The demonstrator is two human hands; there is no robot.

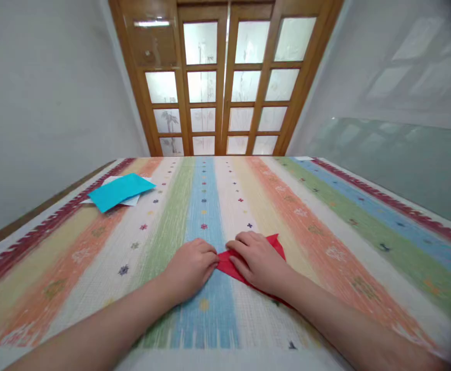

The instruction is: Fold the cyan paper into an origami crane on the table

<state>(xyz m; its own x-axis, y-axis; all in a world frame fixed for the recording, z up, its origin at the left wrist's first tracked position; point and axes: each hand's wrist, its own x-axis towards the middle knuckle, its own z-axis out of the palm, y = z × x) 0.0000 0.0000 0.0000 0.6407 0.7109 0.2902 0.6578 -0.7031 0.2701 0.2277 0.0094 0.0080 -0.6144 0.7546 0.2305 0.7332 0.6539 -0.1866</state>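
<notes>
A folded sheet of red paper [230, 265] lies on the striped tablecloth in front of me, with a narrow point on its left and a wider part on its right. My left hand [194, 267] is closed, thumb and fingers pinching the paper's left tip. Over the middle of the paper rests my right hand [257, 260], its fingers bent and pressed onto the folded layers. That hand hides much of the paper; a pointed corner and the lower edge show around it.
A bright blue sheet [121, 190] lies across white paper [133, 201] at the far left of the table. The striped, patterned tablecloth [163, 221] covers the table. Beyond its far edge stand wooden doors [220, 77] with glass panes, between pale walls.
</notes>
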